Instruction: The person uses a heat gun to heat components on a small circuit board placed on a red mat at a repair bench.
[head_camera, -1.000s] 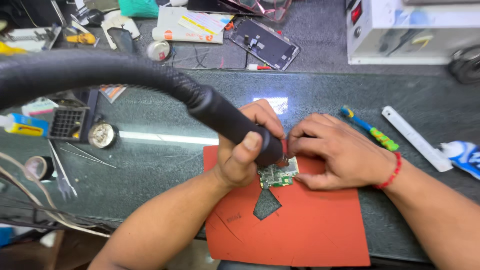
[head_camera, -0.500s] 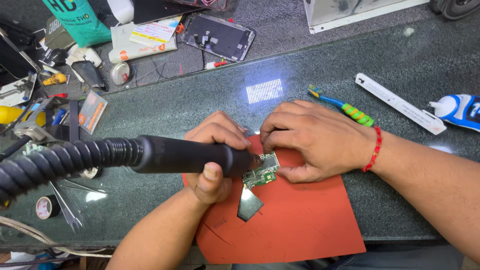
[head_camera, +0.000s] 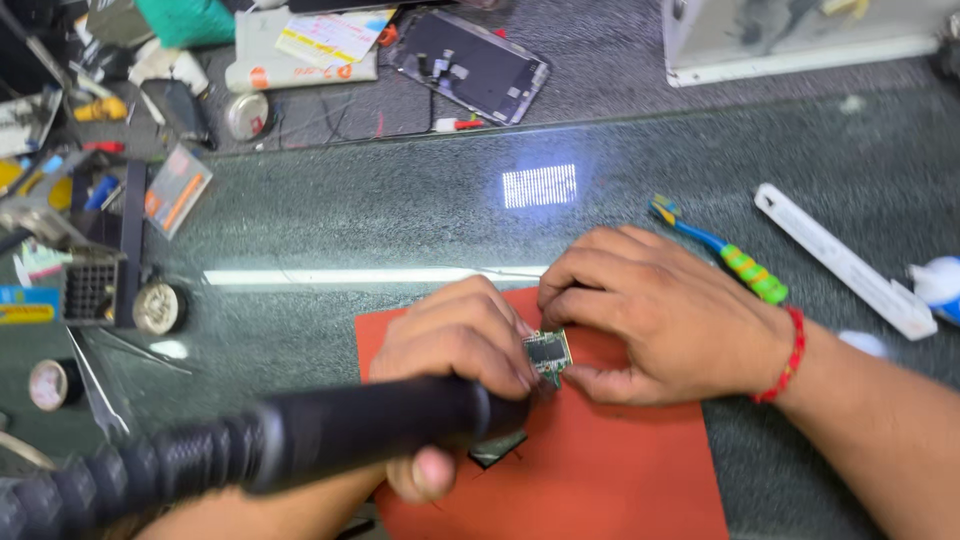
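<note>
A dark speckled glass-topped worktable fills the frame, and on it at lower centre lies a flat red-orange rubber mat. Sweeping in from the lower left comes a thick black hot-air tool with a ribbed hose, its smooth barrel clenched in the left hand, fingers wrapped over the top and thumb poking out underneath. The nozzle end is hidden behind those fingers, just beside the board. The right hand, a red thread band at its wrist, sits centre-right over the mat, thumb and fingertips pinching a small green circuit board with a black chip at frame centre, right above the mat. Upper centre, on the grey surface beyond the glass, rests a dark phone screen panel. Right of the hands lies a long white plastic strip, and nearer in, a toothbrush with a green-and-blue handle. At the left edge sits a small round metal tin.
</note>
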